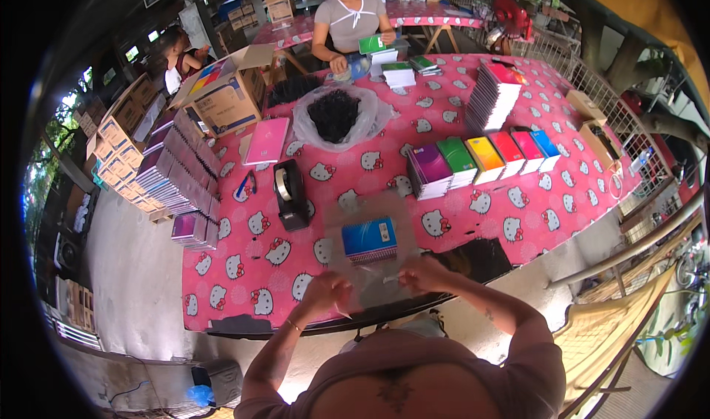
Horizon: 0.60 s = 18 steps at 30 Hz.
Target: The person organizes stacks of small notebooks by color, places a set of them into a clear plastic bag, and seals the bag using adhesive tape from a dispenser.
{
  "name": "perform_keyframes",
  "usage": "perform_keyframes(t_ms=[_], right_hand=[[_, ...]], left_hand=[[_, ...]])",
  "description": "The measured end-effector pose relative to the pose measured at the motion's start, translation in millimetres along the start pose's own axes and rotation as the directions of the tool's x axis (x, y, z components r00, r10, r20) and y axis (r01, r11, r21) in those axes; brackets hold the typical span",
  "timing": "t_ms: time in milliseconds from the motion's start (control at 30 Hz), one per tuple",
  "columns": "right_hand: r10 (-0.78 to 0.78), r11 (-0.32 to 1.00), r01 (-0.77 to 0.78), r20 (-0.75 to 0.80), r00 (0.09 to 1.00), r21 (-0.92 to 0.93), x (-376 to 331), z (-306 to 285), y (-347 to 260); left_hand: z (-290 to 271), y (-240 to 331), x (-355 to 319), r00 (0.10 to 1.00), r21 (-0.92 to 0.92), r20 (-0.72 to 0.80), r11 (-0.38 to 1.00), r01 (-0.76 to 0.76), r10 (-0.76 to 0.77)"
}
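A small stack of spiral notebooks [370, 237] with a blue cover on top lies near the front edge of the table. Under and around it spreads a translucent plastic sheet [368, 206], its near part reaching toward me. My left hand [325, 295] is closed at the sheet's near left corner, with a pale bit hanging below the fingers. Opposite it, my right hand [427, 274] pinches the sheet's near right edge. Both hands are apart from the notebooks. A black tape dispenser [289, 195] stands to the left of the sheet.
Notebook stacks in several colours [478, 159] stand at right, with a tall stack [492, 97] behind. Purple notebook piles [171, 171] and a carton [225, 101] line the left. A plastic bag of black pieces [334, 117] sits mid-table. Across it, a person [353, 21] holds a green notebook.
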State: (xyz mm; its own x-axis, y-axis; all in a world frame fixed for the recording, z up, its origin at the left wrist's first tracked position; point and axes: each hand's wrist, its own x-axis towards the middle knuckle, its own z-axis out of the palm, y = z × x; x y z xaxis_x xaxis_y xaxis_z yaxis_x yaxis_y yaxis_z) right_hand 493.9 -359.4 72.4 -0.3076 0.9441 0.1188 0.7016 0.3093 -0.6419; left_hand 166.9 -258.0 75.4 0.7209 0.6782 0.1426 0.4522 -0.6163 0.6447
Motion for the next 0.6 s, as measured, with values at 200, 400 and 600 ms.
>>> perform_keyframes(t_ms=[200, 400, 600], right_hand=[[-0.09, 0.898, -0.122, -0.448, 0.89, -0.423, 42, 2, -66], [-0.088, 0.9, -0.076, -0.348, 0.933, -0.43, 64, 58, -72], [-0.008, 0.891, -0.141, -0.326, 0.945, -0.431, 69, 60, -73]], left_hand=[[-10, -66, 65, 0.925, -0.47, -0.016, 0.819, 0.329, -0.38], [-25, -75, 76, 0.864, -0.563, 0.0, 0.714, 0.416, -0.503], [-31, -32, 177, 0.938, -0.123, -0.347, 0.992, -0.026, -0.019]])
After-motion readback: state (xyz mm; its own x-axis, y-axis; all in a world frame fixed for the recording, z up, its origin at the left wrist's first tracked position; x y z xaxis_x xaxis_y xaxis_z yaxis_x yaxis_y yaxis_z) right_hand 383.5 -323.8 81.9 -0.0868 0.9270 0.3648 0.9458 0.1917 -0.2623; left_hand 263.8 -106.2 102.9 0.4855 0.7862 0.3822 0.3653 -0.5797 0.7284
